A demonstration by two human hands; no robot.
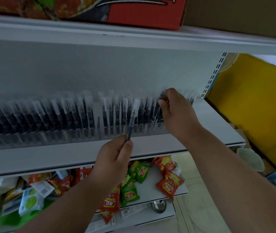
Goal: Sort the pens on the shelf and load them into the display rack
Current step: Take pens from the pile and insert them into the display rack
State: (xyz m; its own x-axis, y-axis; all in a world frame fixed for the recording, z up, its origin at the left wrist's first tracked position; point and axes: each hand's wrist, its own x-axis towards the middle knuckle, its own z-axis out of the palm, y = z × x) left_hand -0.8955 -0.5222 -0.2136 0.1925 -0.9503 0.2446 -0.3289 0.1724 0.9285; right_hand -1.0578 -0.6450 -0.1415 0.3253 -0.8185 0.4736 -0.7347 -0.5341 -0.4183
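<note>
A long clear display rack (53, 137) runs along the white shelf (66, 158), filled with several upright black pens with clear caps (56, 113). My left hand (112, 157) grips one black pen (132, 120) by its lower end, cap pointing up, in front of the rack. My right hand (176, 110) reaches over the rack's right end and pinches the top of a pen (161, 96) standing among the others there. A narrow gap (97, 115) shows between the pens near the rack's middle. The picture is blurred by motion.
An orange printed carton (144, 12) sits on the shelf above. Below, a lower shelf (150, 190) holds red and green snack packets (167, 180) and white packets (31, 199). A yellow panel (251, 106) stands to the right, with tiled floor (201, 207) underneath.
</note>
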